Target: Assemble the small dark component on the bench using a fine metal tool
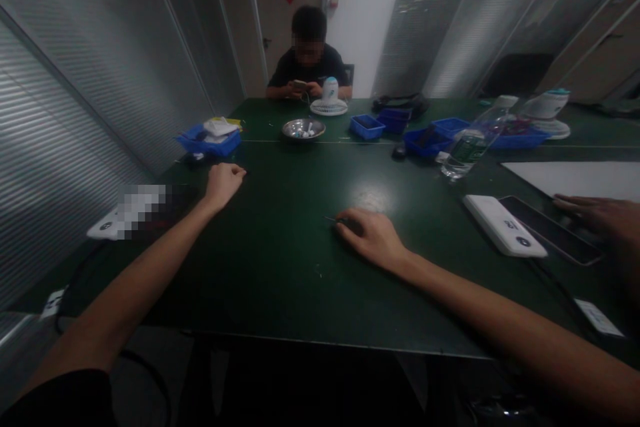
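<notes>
My left hand [224, 185] is over the left side of the dark green table [280, 280], its fingers pinched together. A small dark bit shows at its fingertips, too small to name. Lower and to the right, my right hand [373, 233] rests on the tabletop, closed around a thin pointed tool [329, 218]. The tool's slim tip sticks out to the left; the rest is hidden in the fingers. Beyond my left hand stands a blue basket [210, 145] with white and yellow items. Farther back, a metal bowl [303, 137] holds small white pieces.
A water bottle [467, 150] leans near blue trays [425, 140] at the right. White power banks [505, 227] with cables lie on both sides, the right one beside a phone [555, 230]. Another person's hand [600, 217] is at the right edge; a person [310, 60] sits opposite, behind a white fan [329, 105].
</notes>
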A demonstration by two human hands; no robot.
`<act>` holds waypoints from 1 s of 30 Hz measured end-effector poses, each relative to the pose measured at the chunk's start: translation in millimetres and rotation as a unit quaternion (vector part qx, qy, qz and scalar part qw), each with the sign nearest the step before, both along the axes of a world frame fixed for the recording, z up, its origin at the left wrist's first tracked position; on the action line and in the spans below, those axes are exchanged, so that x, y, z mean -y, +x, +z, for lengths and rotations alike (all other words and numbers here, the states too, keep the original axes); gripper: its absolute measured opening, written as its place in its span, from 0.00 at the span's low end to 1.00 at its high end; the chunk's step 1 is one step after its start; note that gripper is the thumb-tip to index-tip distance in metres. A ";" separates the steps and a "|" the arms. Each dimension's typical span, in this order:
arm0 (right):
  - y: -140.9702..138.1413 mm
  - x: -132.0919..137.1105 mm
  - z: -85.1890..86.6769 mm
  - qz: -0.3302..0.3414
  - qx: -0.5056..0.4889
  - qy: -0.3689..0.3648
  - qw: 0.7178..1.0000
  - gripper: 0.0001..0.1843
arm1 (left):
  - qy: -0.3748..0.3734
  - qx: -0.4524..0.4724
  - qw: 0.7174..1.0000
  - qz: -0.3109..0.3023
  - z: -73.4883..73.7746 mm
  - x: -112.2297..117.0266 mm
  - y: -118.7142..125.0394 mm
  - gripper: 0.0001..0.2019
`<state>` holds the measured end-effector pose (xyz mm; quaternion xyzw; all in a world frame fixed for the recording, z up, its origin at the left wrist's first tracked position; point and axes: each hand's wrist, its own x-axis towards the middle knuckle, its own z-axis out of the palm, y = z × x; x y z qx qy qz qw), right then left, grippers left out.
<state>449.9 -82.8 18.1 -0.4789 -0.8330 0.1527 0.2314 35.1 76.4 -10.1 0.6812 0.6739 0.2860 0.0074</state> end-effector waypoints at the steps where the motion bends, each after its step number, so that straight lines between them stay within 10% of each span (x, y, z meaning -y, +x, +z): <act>1: 0.1 0.0 0.3 0.001 0.000 -0.002 1.000 0.15 | 0.002 -0.053 0.999 -0.009 0.9 3.7 3.5 0.14; 6: -1.0 1.8 3.6 0.001 -0.003 -0.006 1.000 0.16 | -0.014 -0.228 0.974 -0.014 6.4 18.6 23.2 0.17; 12: -1.4 2.0 2.9 0.002 0.003 -0.005 1.000 0.15 | -0.013 -0.208 0.978 -0.027 5.1 18.8 21.9 0.17; 21: -0.7 0.6 0.3 0.011 -0.002 0.000 1.000 0.15 | -0.073 0.098 0.991 -0.049 14.3 8.8 13.0 0.11; 30: -1.1 1.3 2.5 0.045 -0.007 0.001 0.999 0.15 | -0.194 0.118 0.902 -0.367 26.1 60.4 96.9 0.15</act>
